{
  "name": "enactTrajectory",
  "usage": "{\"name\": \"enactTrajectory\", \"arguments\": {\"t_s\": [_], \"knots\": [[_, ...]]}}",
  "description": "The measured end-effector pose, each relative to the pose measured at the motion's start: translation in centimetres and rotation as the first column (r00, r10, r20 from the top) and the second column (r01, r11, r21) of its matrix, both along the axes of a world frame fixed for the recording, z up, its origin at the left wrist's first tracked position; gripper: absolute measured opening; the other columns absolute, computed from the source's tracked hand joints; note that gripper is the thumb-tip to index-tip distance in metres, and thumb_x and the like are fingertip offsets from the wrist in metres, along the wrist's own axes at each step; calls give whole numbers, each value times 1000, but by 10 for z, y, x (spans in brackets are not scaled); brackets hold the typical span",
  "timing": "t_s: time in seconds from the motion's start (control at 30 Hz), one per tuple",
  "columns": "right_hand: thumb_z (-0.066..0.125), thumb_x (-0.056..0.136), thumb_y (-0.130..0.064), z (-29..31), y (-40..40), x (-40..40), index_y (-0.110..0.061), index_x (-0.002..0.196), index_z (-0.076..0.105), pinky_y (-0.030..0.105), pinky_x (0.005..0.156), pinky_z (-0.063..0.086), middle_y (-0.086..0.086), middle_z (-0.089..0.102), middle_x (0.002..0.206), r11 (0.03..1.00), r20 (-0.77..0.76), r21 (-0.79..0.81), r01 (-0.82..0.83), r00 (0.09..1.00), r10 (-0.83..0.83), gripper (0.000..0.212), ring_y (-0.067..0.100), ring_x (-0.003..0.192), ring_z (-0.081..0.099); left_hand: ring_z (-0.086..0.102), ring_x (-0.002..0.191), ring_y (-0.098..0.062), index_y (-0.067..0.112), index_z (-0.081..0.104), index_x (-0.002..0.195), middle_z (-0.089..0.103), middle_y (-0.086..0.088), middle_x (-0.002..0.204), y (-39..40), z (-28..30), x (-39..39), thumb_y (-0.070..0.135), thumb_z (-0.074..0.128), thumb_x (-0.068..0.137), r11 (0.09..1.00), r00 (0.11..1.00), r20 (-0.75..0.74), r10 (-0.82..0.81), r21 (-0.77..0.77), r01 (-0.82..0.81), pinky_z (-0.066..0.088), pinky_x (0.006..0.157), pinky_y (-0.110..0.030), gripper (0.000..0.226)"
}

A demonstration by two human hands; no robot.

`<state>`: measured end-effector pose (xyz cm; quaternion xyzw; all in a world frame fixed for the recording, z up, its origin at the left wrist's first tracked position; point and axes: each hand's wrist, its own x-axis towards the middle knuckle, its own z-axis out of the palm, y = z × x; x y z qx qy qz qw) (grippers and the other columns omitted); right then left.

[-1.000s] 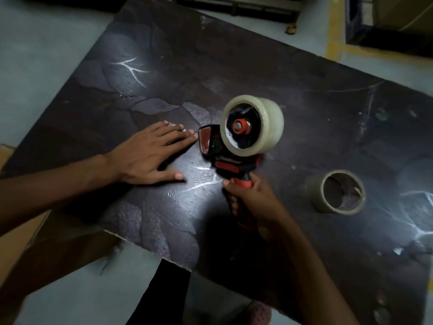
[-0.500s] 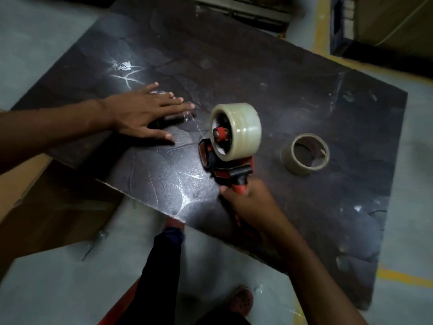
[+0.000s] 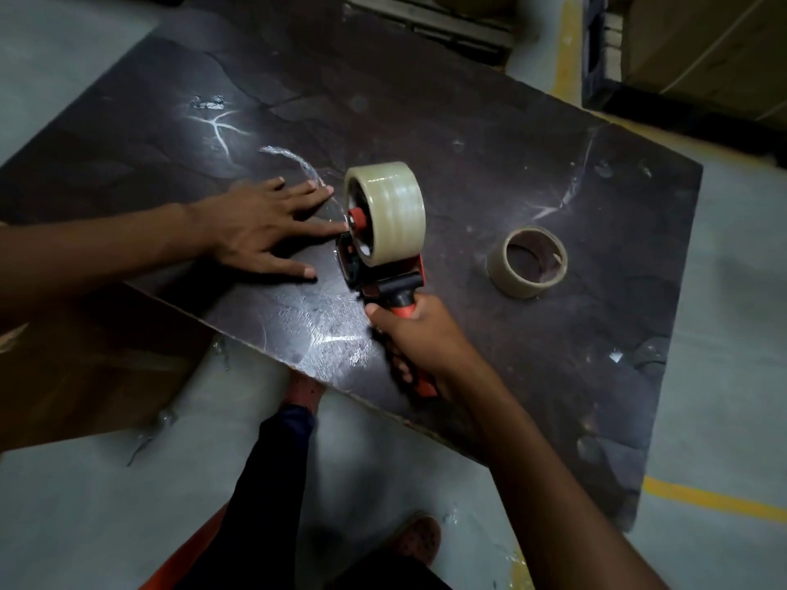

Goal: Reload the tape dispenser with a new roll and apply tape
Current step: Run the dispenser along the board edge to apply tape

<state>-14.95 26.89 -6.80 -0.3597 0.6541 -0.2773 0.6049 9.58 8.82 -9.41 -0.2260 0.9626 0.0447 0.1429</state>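
1. Head view, against the frame half a second back: the tape dispenser (image 3: 374, 266) and its tape roll (image 3: 394, 217) sit closer to the left hand (image 3: 259, 229), whose fingertips now nearly meet the roll's red hub; before, a clear gap lay between them.
2. A curved strip of clear tape (image 3: 298, 163) now shows on the dark surface (image 3: 468, 134) above the left hand's fingers; whether it is newly laid cannot be told.
3. Left hand: spread flat, fingers fanned, palm down on the surface at centre left of the frame, gripping nothing.
4. Right hand (image 3: 419, 338): closed around the dispenser's red handle, just below centre of the frame, with the dispenser's front end down against the surface.
5. Tape roll: mounted on the dispenser, at centre of the frame.
6. An empty tape core (image 3: 528, 261) lies on the surface to the right of the dispenser, well apart from both hands.
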Motion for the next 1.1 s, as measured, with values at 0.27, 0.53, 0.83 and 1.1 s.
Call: {"name": "enactTrajectory", "arguments": {"t_s": [0.27,0.53,0.83,1.1], "knots": [[68,92,-30,16,111,-28,-23,68,56,22,41,31,-7,39,39,983,-71,179,45,997,-33,28,14,31,35,8,162,-52,58,-33,153,-5,-35,173,41,8,-29,103,3,76,996,978,195,77,-56,-67,22,122,-70,96],[69,96,-26,26,185,-60,-26,63,56,22,46,27,-11,38,39,969,-98,246,25,995,-1,35,6,33,31,6,162,-52,60,-31,153,-2,-23,178,141,-7,-53,96,15,86,997,993,86,-77,18,76,16,126,-71,88],[71,96,-33,31,278,-82,-39,55,67,28,50,33,-9,46,34,944,-140,323,65,990,-20,41,3,29,40,-4,162,-51,52,-15,163,-9,-12,180,220,-18,-81,97,19,86,995,996,8,-86,48,86,7,129,-70,96],[71,98,-21,39,304,-97,-24,56,58,19,38,33,-10,48,33,944,-136,309,111,988,-72,44,0,27,43,-5,163,-47,45,-12,166,-9,-8,180,255,-19,-92,97,22,86,990,991,-4,-136,42,136,6,128,-71,102]]}}
